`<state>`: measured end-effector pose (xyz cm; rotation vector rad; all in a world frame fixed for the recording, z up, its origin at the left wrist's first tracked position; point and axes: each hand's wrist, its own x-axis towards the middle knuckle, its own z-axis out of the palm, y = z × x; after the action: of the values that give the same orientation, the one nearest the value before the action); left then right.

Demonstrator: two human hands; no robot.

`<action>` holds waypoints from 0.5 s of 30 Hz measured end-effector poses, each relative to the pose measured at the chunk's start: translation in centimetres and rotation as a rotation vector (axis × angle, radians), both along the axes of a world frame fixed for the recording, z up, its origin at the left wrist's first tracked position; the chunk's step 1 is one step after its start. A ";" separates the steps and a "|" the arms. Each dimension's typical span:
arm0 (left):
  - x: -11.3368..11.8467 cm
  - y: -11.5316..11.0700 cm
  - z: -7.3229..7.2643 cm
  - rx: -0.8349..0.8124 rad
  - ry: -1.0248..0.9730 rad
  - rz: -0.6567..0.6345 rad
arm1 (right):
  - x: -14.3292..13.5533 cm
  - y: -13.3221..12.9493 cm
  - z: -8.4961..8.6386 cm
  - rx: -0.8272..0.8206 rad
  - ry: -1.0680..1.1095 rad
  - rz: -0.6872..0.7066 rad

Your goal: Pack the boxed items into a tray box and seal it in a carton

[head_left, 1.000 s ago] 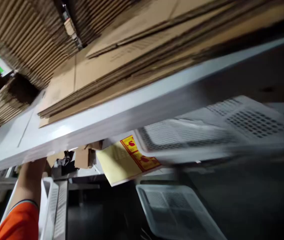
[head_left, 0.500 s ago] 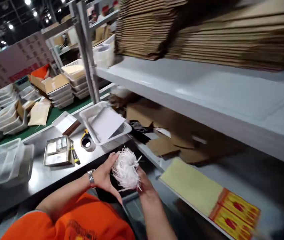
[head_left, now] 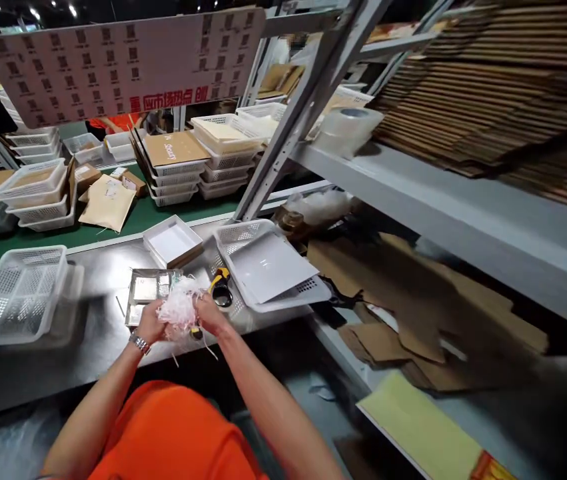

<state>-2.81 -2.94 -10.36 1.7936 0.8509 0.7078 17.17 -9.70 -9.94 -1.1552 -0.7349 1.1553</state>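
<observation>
Between my two hands is a clump of white shredded paper [head_left: 182, 303], with loose strands hanging down. My left hand [head_left: 152, 322], a metal watch on its wrist, is closed on the left side of the clump. My right hand [head_left: 210, 313] grips it from the right. Just behind my left hand lies an open box [head_left: 129, 300] with small packs inside, partly covered by the shreds. To the right of the clump is a yellow and black tape dispenser [head_left: 222, 293]. A yellow-black tool, mostly hidden, shows under the clump.
A white lidless box [head_left: 173, 241] stands behind. On the right, a white basket [head_left: 236, 233] holds white sheets [head_left: 268, 267]. Another white basket [head_left: 16, 293] sits on the left. A metal post [head_left: 288, 127] and shelf [head_left: 413, 193] rise at the right. Stacked baskets [head_left: 226, 160] stand on the green conveyor [head_left: 203, 208].
My hands have carried the shredded paper from beyond the table's front edge, left and forward to the open box. The camera view has swung left.
</observation>
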 end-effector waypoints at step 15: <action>-9.7 2.6 -6.5 0.269 0.461 0.162 | -1.5 3.1 -9.3 -0.313 -1.532 0.162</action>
<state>-12.53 -0.35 -16.86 2.1928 1.2651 0.5335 15.71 -6.56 -19.23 -2.2520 -1.8276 0.2908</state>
